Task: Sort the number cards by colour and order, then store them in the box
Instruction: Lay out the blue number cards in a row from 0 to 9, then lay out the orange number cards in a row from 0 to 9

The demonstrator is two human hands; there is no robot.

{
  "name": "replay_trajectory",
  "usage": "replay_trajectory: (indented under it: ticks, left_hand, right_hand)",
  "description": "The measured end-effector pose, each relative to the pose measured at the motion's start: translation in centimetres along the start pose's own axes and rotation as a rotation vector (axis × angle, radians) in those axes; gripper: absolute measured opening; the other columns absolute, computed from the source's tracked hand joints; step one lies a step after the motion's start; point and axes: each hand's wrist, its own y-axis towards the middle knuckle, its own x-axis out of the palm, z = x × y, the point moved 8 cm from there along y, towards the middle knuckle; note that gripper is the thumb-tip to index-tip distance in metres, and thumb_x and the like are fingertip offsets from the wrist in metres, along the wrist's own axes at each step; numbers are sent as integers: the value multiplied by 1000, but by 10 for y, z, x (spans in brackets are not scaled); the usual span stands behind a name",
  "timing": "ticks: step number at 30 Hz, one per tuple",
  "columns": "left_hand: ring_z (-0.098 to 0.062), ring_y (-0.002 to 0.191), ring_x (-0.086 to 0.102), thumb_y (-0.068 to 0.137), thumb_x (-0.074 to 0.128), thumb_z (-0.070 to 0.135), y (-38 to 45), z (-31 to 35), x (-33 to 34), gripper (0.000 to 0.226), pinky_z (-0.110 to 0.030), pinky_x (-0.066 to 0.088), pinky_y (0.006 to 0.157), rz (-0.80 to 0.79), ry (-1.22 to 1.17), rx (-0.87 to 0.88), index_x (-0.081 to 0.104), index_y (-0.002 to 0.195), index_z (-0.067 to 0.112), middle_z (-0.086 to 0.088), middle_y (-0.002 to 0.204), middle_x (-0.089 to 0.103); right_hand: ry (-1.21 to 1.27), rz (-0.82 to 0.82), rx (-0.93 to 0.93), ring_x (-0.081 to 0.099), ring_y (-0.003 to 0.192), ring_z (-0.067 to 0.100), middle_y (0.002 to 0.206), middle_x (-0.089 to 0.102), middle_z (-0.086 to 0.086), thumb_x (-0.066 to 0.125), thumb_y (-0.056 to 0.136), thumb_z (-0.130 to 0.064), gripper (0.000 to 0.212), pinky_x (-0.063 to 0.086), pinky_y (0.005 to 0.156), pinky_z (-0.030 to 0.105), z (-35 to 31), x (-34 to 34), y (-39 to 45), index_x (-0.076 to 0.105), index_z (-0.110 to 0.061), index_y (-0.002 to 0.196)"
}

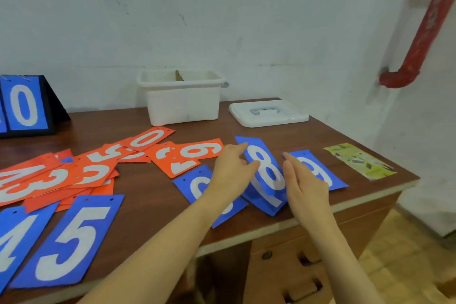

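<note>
Blue and orange number cards lie scattered on a brown table (158, 207). My left hand (232, 168) pinches the blue 8 card (267, 170) at its left edge and holds it tilted above another blue card (261, 201). My right hand (304, 185) is flat with fingers together beside the 8 card's right edge, over the blue 9 card (320, 170). A blue card (197, 186) lies partly under my left wrist. Blue 5 (71, 239) and blue 4 (14, 237) sit at the near left. Orange cards (81, 173) are heaped at the left. The white box (182, 104) stands open at the back.
The box's white lid (269, 113) lies to the right of the box. A blue scoreboard stand showing 0 (24, 106) is at the back left. A yellow-green leaflet (360, 160) rests near the table's right edge. A red pipe (419, 39) runs down the wall.
</note>
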Motion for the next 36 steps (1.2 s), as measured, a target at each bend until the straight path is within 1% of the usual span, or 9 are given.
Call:
replay_trajectory:
  ticks: [2, 4, 7, 10, 15, 21, 25, 29, 36]
  left_hand:
    - [-19, 98, 56, 88, 58, 22, 6, 7, 31, 16, -31, 43, 86, -85, 116, 31, 53, 100, 33, -14, 120, 55]
    - [-25, 127, 39, 91, 51, 37, 8, 3, 59, 42, -39, 28, 105, -198, 430, 68, 44, 130, 24, -8, 141, 37]
    - [-34, 139, 15, 92, 36, 53, 7, -11, 78, 54, -50, 11, 111, -323, 745, 48, 37, 137, 24, -9, 151, 21]
    - [-33, 142, 6, 93, 27, 55, 6, -18, 84, 57, -50, 9, 113, -393, 764, 50, 24, 143, 28, -7, 154, 13]
    - [-23, 143, 8, 93, 29, 54, 3, -24, 67, 59, -45, 8, 114, -426, 757, 150, 17, 145, 29, 2, 156, 12]
    - [-15, 138, 22, 95, 36, 45, 4, -12, 7, 49, -40, 12, 111, -113, 665, 216, 30, 141, 30, 7, 150, 27]
    - [-14, 134, 29, 95, 39, 40, -2, -32, -62, 43, -37, 17, 108, 7, 709, 189, 38, 136, 27, 7, 145, 36]
    - [-16, 131, 34, 93, 36, 44, -16, -68, -139, 43, -36, 21, 105, 79, 812, 95, 43, 132, 28, 7, 141, 41]
    - [-19, 128, 39, 92, 40, 40, -48, -154, -265, 39, -40, 25, 104, 121, 916, -206, 45, 130, 30, 6, 138, 44]
  right_hand:
    - [-124, -57, 26, 48, 120, 13, 130, 56, -8, 22, 101, -34, 41, 25, 109, 40, 14, -9, 8, 44, -29, 135]
    - [-359, -145, 16, 46, 119, 12, 130, 52, -10, 19, 101, -27, 39, 26, 103, 40, 26, -9, 12, 38, -29, 135]
    - [-490, -182, -22, 39, 124, 10, 131, 47, -12, 24, 101, -31, 35, 25, 105, 43, 45, -9, 16, 40, -35, 131]
    - [-460, -189, 30, 38, 128, 9, 135, 44, -11, 31, 98, -44, 35, 14, 113, 44, 61, -15, 23, 47, -37, 129]
    - [-540, -194, 10, 35, 132, 13, 138, 44, -8, 33, 100, -35, 34, 7, 114, 47, 62, -13, 33, 49, -33, 129]
    - [-478, -75, -154, 44, 122, 19, 135, 48, -7, 33, 98, -41, 35, 21, 105, 40, -3, 8, 33, 53, -30, 125]
    - [-334, -157, -309, 49, 112, 21, 123, 54, -4, 37, 98, -38, 31, 30, 95, 36, -69, 58, 24, 57, -25, 118]
    - [-191, -260, -432, 54, 112, 21, 120, 58, -1, 40, 97, -35, 32, 38, 97, 39, -143, 116, 18, 59, -22, 120]
    - [-61, -569, -639, 54, 115, 26, 127, 59, 4, 40, 97, -33, 33, 43, 96, 44, -265, 231, -16, 58, -23, 123]
